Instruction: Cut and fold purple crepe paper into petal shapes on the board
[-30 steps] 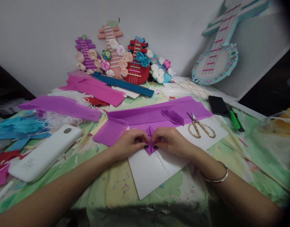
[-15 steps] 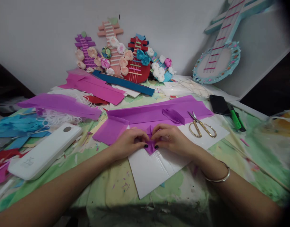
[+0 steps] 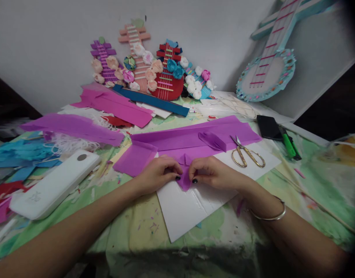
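A small piece of purple crepe paper (image 3: 185, 182) lies over a white board (image 3: 183, 216), its lower end pointed. My left hand (image 3: 160, 174) pinches its left edge between thumb and fingers. On the opposite edge, my right hand (image 3: 212, 173) has the paper between thumb and bent fingers; a silver bangle circles that wrist. Behind my hands stretch long purple paper strips (image 3: 177, 139), with a pleated purple piece (image 3: 213, 141) on them. A flat purple square (image 3: 135, 157) rests left of the board. Gold-handled scissors (image 3: 248, 154) lie blades apart to the right.
A white power bank (image 3: 56, 185) sits at the left near blue paper scraps (image 3: 24, 152). A green cutter (image 3: 289, 144) and a black phone-like slab (image 3: 268, 127) are at the right. Flower-trimmed paper instruments (image 3: 167, 77) lean on the wall behind magenta paper (image 3: 114, 104).
My right hand has moved slightly right, away from my left hand. The small purple paper between them now looks more spread out.
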A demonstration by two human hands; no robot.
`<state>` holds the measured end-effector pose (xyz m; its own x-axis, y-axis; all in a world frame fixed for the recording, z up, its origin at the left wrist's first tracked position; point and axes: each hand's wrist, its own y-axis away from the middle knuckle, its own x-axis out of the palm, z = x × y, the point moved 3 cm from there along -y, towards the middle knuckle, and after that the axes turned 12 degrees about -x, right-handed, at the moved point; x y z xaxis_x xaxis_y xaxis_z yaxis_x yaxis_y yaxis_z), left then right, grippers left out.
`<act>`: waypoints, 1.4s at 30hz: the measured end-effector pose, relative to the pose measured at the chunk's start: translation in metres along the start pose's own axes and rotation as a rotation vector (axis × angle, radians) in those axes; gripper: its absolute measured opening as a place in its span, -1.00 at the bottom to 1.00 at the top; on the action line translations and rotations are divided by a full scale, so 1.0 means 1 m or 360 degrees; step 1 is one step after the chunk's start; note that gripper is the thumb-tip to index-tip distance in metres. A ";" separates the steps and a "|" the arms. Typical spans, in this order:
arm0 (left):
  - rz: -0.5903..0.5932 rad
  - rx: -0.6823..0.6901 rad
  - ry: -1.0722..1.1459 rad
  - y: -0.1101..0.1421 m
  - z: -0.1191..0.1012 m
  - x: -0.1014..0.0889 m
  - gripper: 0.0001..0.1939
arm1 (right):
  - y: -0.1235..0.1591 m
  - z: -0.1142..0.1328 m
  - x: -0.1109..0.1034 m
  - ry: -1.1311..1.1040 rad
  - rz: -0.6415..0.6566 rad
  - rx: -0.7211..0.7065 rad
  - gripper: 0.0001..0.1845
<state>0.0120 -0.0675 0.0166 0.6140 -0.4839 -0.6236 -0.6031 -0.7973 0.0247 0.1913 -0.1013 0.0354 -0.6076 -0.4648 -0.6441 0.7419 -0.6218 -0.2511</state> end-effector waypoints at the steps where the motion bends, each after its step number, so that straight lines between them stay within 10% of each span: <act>1: 0.0005 -0.0001 0.0002 0.000 0.000 0.000 -0.85 | -0.001 0.001 0.001 0.0054 -0.0015 0.0004 -0.82; 42: 0.0024 0.0207 -0.0209 0.003 -0.003 -0.003 -0.86 | -0.007 -0.004 0.010 0.0272 -0.0161 0.0064 -0.77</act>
<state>0.0097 -0.0695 0.0205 0.5377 -0.4375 -0.7207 -0.6778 -0.7327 -0.0608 0.1814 -0.0993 0.0283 -0.6189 -0.2870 -0.7312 0.6654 -0.6862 -0.2939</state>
